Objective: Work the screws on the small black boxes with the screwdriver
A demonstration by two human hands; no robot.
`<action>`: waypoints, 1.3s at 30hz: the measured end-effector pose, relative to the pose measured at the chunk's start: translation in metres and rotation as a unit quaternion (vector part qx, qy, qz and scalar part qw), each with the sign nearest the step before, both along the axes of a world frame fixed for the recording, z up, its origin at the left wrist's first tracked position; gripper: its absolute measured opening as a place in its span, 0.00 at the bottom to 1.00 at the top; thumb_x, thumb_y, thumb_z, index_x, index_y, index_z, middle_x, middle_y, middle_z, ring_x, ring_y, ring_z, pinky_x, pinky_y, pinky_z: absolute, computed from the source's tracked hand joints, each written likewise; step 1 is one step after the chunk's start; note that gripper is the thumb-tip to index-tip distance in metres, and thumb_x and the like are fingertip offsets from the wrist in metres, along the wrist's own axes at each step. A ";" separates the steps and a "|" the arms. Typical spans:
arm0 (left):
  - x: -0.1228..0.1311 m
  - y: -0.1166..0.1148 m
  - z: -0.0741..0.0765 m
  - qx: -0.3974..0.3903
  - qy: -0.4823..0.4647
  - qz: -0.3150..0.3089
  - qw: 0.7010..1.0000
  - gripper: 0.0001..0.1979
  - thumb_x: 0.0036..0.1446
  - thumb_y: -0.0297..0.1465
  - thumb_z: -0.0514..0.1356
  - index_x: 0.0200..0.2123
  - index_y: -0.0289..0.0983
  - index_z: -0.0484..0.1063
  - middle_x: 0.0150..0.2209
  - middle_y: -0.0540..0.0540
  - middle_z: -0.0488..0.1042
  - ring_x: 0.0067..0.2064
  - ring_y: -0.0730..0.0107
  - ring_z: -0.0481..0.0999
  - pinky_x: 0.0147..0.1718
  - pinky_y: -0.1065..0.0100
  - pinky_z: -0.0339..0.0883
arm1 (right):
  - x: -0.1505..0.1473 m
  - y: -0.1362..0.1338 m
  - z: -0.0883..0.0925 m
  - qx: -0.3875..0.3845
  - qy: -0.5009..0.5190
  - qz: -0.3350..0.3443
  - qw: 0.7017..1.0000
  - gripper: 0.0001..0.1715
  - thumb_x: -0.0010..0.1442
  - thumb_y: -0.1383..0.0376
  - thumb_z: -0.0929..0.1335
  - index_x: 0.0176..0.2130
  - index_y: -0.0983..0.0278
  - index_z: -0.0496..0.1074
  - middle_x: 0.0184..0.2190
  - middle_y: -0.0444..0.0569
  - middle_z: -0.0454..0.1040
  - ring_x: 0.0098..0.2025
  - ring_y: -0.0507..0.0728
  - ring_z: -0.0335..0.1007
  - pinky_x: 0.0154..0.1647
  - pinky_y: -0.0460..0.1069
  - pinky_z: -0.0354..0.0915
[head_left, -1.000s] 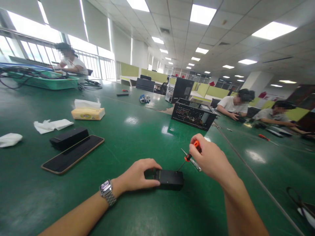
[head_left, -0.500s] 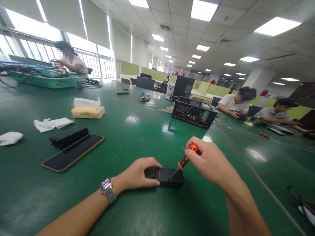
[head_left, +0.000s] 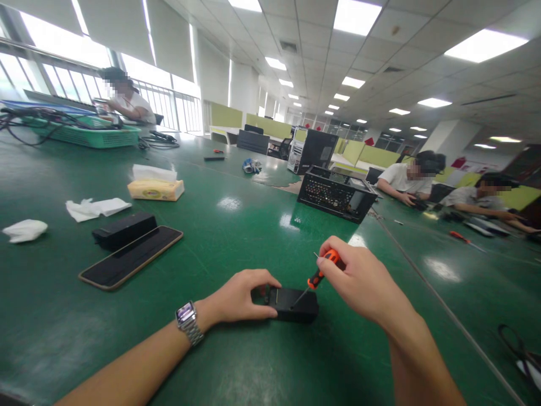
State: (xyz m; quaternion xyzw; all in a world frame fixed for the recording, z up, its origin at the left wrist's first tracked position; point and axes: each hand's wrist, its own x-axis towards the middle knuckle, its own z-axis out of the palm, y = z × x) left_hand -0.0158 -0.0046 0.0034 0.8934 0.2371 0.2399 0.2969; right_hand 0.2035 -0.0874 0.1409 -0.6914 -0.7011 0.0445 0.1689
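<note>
A small black box-shaped device (head_left: 302, 307) lies on the green table (head_left: 236, 237) in front of me. My left hand (head_left: 247, 296) grips its left end between thumb and fingers. In my right hand (head_left: 353, 273) is an orange and black screwdriver (head_left: 316, 277), slanting down to the left, its tip at a small dark hole in the device's face. Whether the tip touches a screw is too small to tell. Farther left, a phone (head_left: 132, 258) lies beside a second black device (head_left: 125, 228).
A yellow tissue pack (head_left: 155, 189) and crumpled tissues (head_left: 97, 207) lie at left. An open black computer case (head_left: 336, 194) stands ahead, near a tower case (head_left: 315, 151). A green basket (head_left: 114, 136) holds cables. Another screwdriver (head_left: 460, 237) lies right, near two seated people.
The whole view has shifted slightly, so things sit a little farther right. Both hands keep their hold, and the screwdriver tip stays at the device.
</note>
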 end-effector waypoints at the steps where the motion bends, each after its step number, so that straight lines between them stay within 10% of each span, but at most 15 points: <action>1: 0.000 0.000 0.000 0.000 -0.001 0.000 1.000 0.23 0.52 0.45 0.65 0.46 0.38 0.72 0.39 0.46 0.73 0.38 0.66 0.71 0.38 0.69 0.64 | -0.001 -0.001 0.001 -0.003 -0.004 0.002 1.000 0.14 0.62 0.54 0.60 0.33 0.58 0.68 0.25 0.43 0.73 0.27 0.55 0.67 0.28 0.47 0.52; 39: 0.000 -0.001 0.000 -0.017 -0.002 0.008 1.000 0.22 0.51 0.44 0.65 0.46 0.38 0.72 0.38 0.47 0.73 0.36 0.68 0.71 0.37 0.69 0.65 | -0.010 -0.003 -0.003 0.017 -0.011 0.031 0.999 0.08 0.61 0.60 0.61 0.38 0.58 0.67 0.24 0.41 0.72 0.25 0.52 0.63 0.25 0.47 0.47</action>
